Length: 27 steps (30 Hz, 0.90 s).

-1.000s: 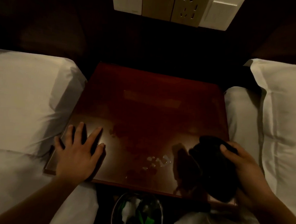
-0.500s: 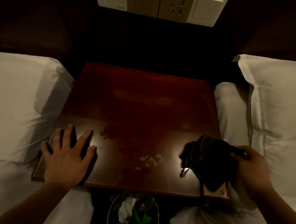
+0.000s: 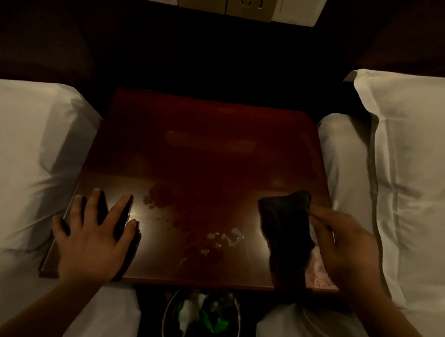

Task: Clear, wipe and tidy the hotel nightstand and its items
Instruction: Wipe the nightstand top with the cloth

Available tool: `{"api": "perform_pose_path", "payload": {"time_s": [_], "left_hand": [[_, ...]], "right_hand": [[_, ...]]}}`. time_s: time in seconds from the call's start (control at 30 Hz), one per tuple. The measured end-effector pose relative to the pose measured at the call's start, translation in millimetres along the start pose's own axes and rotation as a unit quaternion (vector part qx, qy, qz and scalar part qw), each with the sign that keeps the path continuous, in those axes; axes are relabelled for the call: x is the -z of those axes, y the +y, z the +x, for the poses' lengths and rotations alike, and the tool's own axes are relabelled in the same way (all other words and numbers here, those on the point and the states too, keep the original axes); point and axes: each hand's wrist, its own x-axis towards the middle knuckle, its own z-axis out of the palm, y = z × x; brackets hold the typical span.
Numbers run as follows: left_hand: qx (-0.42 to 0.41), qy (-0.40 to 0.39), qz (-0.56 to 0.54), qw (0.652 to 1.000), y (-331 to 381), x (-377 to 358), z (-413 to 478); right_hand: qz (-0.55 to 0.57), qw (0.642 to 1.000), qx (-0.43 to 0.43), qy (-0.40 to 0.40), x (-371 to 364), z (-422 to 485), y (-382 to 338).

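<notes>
The dark red wooden nightstand (image 3: 206, 152) stands between two beds, its glossy top bare of objects. Brown smears (image 3: 159, 197) and small wet droplets (image 3: 225, 239) mark its front half. My left hand (image 3: 94, 235) lies flat with fingers spread on the front left corner. My right hand (image 3: 343, 248) holds a dark cloth (image 3: 285, 231) against the front right part of the top; the cloth hangs down over the surface.
White bedding (image 3: 23, 158) borders the nightstand on the left and a white pillow (image 3: 412, 165) on the right. A bin (image 3: 203, 319) with white and green rubbish sits below the front edge. A wall panel with sockets (image 3: 225, 1) is above.
My right hand has spread the bunched cloth out flatter and shifted it slightly back on the front right corner. My left hand has stayed flat on the left corner.
</notes>
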Motion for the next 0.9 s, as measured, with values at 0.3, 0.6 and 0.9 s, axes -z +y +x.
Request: {"api": "perform_pose_path", "payload": {"time_s": [0.3, 0.6, 0.9], "left_hand": [[0.003, 0.001, 0.0, 1.0, -0.4, -0.8, 0.8], [-0.004, -0.013, 0.005, 1.0, 1.2, 4.0, 0.5], [0.0, -0.006, -0.002, 1.0, -1.2, -0.8, 0.3]], "right_hand": [[-0.171, 0.976, -0.006, -0.137, -76.6, 1.2, 11.9], [-0.136, 0.987, 0.015, -0.09, -60.9, -68.3, 34.3], [-0.074, 0.975, 0.141, -0.156, -98.4, -26.8, -45.6]]}}
